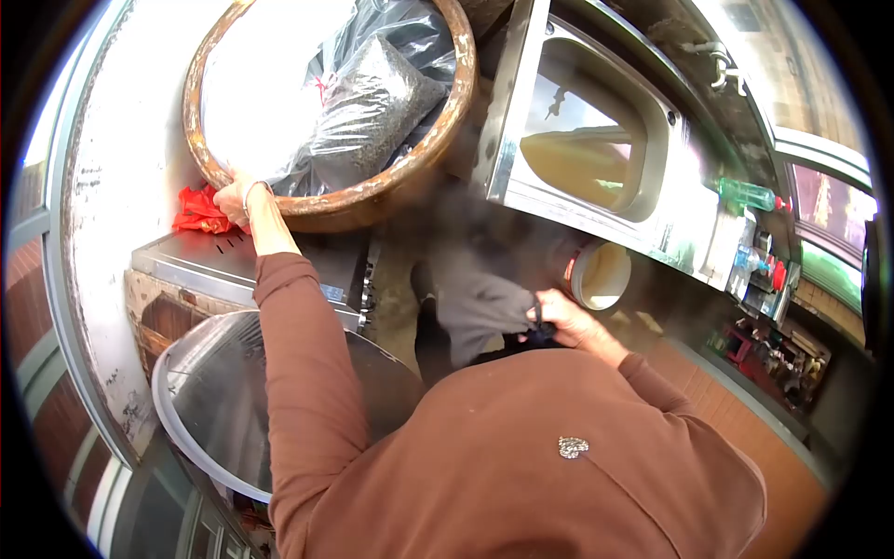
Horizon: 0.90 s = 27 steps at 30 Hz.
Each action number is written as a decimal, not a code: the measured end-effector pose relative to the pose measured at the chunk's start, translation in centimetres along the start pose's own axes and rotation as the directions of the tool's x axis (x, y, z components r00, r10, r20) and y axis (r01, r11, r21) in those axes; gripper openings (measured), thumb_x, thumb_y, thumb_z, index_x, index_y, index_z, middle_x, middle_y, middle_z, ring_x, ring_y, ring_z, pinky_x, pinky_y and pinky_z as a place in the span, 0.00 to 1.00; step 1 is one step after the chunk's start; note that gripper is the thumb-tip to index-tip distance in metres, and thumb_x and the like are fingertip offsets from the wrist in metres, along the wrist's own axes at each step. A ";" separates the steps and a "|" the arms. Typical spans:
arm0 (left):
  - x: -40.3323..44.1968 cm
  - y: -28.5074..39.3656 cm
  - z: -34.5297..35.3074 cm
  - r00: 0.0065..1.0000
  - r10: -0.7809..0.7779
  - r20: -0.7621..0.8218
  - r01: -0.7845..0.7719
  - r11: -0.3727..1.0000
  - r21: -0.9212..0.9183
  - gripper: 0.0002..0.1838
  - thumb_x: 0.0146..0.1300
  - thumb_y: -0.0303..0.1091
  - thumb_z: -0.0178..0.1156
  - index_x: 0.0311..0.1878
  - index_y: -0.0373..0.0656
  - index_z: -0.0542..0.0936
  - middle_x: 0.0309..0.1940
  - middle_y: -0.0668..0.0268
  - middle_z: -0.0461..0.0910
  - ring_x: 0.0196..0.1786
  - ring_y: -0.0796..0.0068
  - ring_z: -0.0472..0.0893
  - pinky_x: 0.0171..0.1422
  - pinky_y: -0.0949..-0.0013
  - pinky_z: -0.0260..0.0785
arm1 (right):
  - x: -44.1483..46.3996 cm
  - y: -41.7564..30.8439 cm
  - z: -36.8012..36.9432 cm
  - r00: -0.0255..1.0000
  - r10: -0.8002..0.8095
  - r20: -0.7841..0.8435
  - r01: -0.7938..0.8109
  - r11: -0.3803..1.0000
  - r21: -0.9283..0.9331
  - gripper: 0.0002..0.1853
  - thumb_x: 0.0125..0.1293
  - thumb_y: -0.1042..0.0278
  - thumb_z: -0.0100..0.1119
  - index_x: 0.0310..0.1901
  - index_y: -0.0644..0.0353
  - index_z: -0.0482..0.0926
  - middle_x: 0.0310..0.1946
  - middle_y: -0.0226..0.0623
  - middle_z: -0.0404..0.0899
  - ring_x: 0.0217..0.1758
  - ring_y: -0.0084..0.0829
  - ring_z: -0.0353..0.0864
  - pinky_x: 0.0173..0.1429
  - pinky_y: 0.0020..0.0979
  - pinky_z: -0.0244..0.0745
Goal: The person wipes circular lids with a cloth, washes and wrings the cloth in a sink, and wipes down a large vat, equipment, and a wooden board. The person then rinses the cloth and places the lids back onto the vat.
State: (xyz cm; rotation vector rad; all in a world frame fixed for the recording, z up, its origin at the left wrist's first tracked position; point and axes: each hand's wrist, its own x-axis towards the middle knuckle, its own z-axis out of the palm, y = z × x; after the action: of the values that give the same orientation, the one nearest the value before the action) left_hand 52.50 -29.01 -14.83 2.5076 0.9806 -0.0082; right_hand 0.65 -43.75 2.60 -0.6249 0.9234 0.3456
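Note:
My left hand (237, 199), with a bracelet at the wrist, is closed on the near left rim of a large brown vat (410, 177). Inside the vat lies a knotted clear plastic bag (368, 112) of dark grains, beside a glaring white area. A red plastic bag (200, 211) is crumpled just left of that hand. Close to my waist, my right hand (570, 321) has its fingers closed around a dark loop at the edge of a grey cloth (480, 312). The cloth is blurred, and its lower part is hidden by my body.
A metal sink (596, 140) with murky water stands at the upper right. Below it is a pale bucket (605, 276). Green (745, 194) and clear bottles stand at the counter's right end. A gas stove (270, 265) and a round glass-like cover (214, 391) are on my left.

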 end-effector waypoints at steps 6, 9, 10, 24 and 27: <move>1.4 -0.3 0.6 0.998 0.045 0.051 -0.047 0.998 0.045 0.43 0.54 0.71 0.62 0.46 0.31 0.85 0.44 0.49 0.86 0.47 0.52 0.86 0.51 0.53 0.75 | 9.2 12.6 -10.4 0.969 -0.123 -0.215 0.139 0.988 0.062 0.19 0.63 0.68 0.55 0.54 0.68 0.79 0.47 0.30 0.83 0.48 0.23 0.78 0.57 0.27 0.72; 2.4 -0.3 0.5 0.995 0.060 0.086 -0.068 0.993 0.096 0.50 0.49 0.77 0.60 0.52 0.31 0.83 0.53 0.48 0.83 0.56 0.53 0.83 0.59 0.55 0.74 | 16.0 12.4 -14.6 0.881 -0.261 -0.395 0.244 0.965 -0.093 0.19 0.65 0.69 0.54 0.57 0.65 0.76 0.48 0.34 0.79 0.51 0.25 0.77 0.57 0.31 0.72; 3.7 -0.6 1.4 0.997 0.061 0.052 -0.067 0.990 0.125 0.53 0.47 0.79 0.60 0.54 0.31 0.82 0.56 0.47 0.81 0.58 0.54 0.81 0.62 0.56 0.72 | 18.6 12.0 -16.0 0.847 -0.300 -0.439 0.276 0.954 -0.118 0.19 0.65 0.69 0.54 0.57 0.65 0.76 0.48 0.34 0.79 0.51 0.25 0.77 0.57 0.31 0.72; 7.3 -1.7 2.2 0.991 0.112 -0.071 -0.111 0.994 0.022 0.58 0.44 0.73 0.68 0.60 0.21 0.75 0.62 0.48 0.76 0.63 0.57 0.76 0.67 0.61 0.65 | 37.7 6.7 -23.0 0.767 -0.394 -0.506 0.522 0.843 0.134 0.20 0.66 0.67 0.54 0.58 0.63 0.75 0.49 0.33 0.79 0.52 0.26 0.76 0.58 0.31 0.72; 5.6 -1.3 1.0 0.994 0.107 -0.037 -0.107 0.994 -0.001 0.58 0.45 0.72 0.69 0.60 0.20 0.74 0.61 0.48 0.77 0.62 0.58 0.76 0.67 0.60 0.65 | 39.5 6.5 -22.4 0.761 -0.405 -0.507 0.548 0.820 0.167 0.20 0.67 0.67 0.55 0.58 0.63 0.75 0.49 0.33 0.79 0.52 0.26 0.76 0.58 0.31 0.72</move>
State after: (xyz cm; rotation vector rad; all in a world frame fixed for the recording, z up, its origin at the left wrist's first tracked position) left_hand 55.99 -25.00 -17.17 2.5625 0.8582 0.0722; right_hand 5.49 -52.35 -42.18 -0.6402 1.1884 -0.4342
